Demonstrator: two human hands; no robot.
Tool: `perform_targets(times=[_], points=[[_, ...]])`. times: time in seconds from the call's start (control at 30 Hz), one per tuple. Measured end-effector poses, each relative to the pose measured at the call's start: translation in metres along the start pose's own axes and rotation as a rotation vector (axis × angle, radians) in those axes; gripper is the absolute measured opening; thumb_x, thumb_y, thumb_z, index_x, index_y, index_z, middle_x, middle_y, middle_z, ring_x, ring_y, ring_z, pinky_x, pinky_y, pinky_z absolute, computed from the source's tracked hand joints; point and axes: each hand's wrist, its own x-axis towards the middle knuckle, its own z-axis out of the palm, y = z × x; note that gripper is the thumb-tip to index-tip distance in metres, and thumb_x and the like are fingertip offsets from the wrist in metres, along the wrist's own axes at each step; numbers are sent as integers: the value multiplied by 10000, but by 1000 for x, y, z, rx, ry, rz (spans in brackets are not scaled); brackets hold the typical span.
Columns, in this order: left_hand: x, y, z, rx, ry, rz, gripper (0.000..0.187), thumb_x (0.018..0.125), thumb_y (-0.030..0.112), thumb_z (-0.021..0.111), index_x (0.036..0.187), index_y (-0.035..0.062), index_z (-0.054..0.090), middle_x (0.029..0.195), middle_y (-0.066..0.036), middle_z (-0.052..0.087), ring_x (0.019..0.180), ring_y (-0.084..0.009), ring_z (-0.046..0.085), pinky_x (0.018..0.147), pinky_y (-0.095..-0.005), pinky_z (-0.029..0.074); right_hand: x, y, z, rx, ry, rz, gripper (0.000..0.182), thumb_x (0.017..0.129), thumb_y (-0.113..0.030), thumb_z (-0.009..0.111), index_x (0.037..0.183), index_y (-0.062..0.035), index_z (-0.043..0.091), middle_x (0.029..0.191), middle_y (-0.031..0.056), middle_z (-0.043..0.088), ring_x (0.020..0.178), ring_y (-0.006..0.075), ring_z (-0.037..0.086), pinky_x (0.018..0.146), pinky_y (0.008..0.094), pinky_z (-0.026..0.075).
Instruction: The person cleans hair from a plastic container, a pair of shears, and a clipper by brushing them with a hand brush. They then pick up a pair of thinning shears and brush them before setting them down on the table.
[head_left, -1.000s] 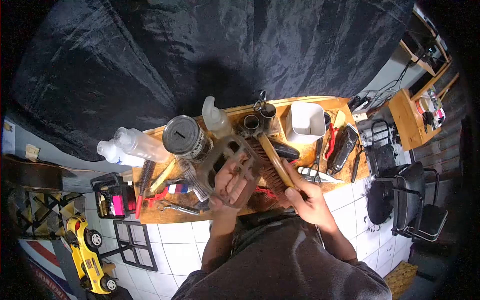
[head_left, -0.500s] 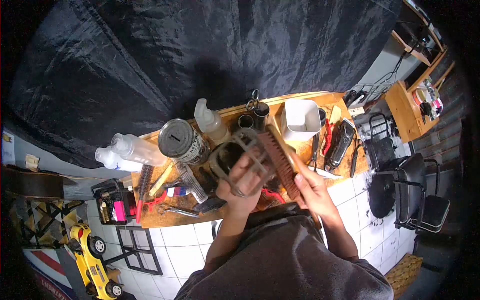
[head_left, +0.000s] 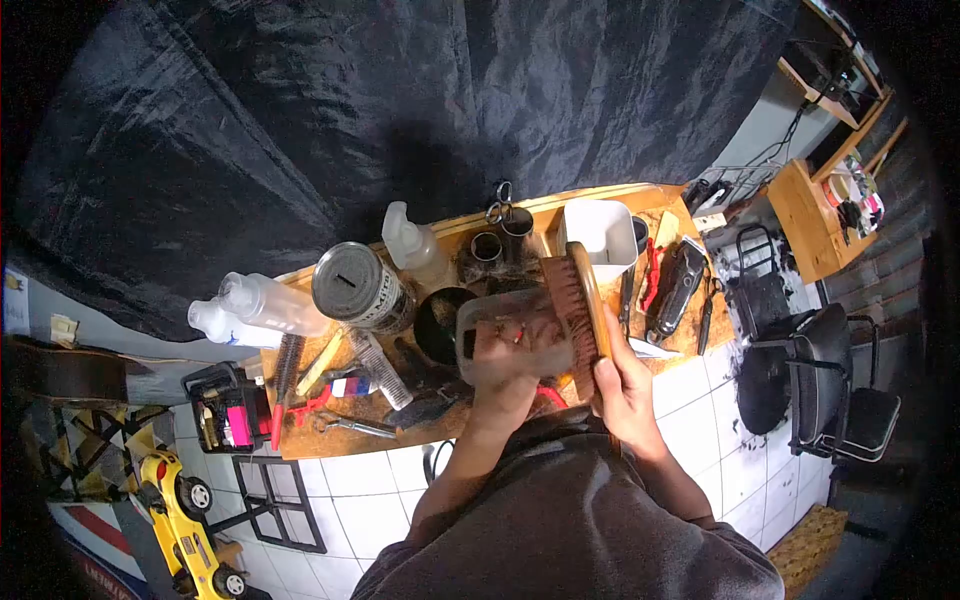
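My left hand point(head_left: 503, 388) is closed around a clear plastic container point(head_left: 515, 312), smeared by motion, held over the middle of the wooden table point(head_left: 430, 437). In my right hand point(head_left: 626, 388) is a wooden-backed brush point(head_left: 590, 300) with reddish-brown bristles, held upright. The bristles face left and overlap the container's right side in this view. Behind the container and to its left sits a dark round bowl point(head_left: 436, 326). A white square bin point(head_left: 600, 232) stands just beyond the brush.
On the left are a coin-slot tin point(head_left: 366, 287), a spray bottle point(head_left: 412, 246), clear bottles point(head_left: 270, 303), a comb point(head_left: 381, 370) and a round brush point(head_left: 288, 375). Hair clippers point(head_left: 679, 288) lie at right. Scissors point(head_left: 499, 203) stand in a cup at the back.
The container has turned in my left hand and shifted slightly right, towards the brush. My right hand has tilted the brush more upright, with its top moving right.
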Motion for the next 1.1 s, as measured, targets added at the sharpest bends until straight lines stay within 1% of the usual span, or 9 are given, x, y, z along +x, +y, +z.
perform_targets(times=[0.17,0.3,0.4,0.43,0.57,0.6,0.77,0.9,1.1], points=[[3,7,1,110,253,23,769,749,84,711,1369,138,260,1359,-102,392,1264,-263,409,1060,-426,350,-16,-6,-6,-27,-173,22,534,875,-10,499,1376,66,330,1367,236,436,1189,219,493,997,302,349],[4,6,-2,198,143,90,767,754,28,665,1382,127,237,1364,-119,395,1263,-260,411,1055,-415,356,-7,2,0,-88,-11,-125,549,869,-1,492,1392,35,328,1286,221,518,988,184,583,876,278,435],[1,2,-2,303,195,88,747,752,21,657,1371,102,246,1367,-126,392,1261,-244,410,1055,-393,348,-9,-11,0,-58,-47,128,569,832,12,532,1376,28,366,1164,195,598,914,212,625,824,289,477],[2,0,-7,446,250,54,779,756,63,673,1389,89,220,1377,-128,380,1264,-238,404,1054,-383,343,-5,1,4,-225,-2,-269,570,781,24,581,1334,22,442,921,153,628,760,186,618,680,294,496],[13,2,-36,812,93,13,920,764,224,710,1445,68,113,1400,-129,351,1263,-222,395,1048,-370,326,0,-12,-6,-243,-146,-352,571,743,-6,657,1291,14,500,743,115,532,609,189,531,553,337,448],[2,13,-2,541,-22,15,993,738,319,726,1464,81,92,1421,-128,333,1270,-240,389,1057,-394,306,1,-13,-7,-248,-164,-388,570,741,-22,678,1286,1,511,715,108,499,583,199,505,533,340,431],[-18,12,-16,80,-121,-175,961,699,475,676,1451,105,206,1409,-100,354,1224,-265,437,1039,-407,334,13,-11,-11,-412,-12,-174,586,770,-49,685,1325,-91,502,682,104,455,555,180,451,530,316,418],[-18,19,-19,195,222,-289,905,742,627,512,1443,132,226,1388,-94,387,1210,-277,452,1022,-413,354,10,-11,-13,-439,-67,-241,563,783,-61,679,1318,-98,509,664,98,438,538,206,433,524,335,418],[-4,33,-3,434,172,70,827,806,591,463,1470,176,196,1399,-154,371,1208,-295,449,987,-417,386,2,-6,-7,-584,-120,-157,494,827,-166,657,1302,-127,529,649,100,479,541,246,487,529,352,430]])
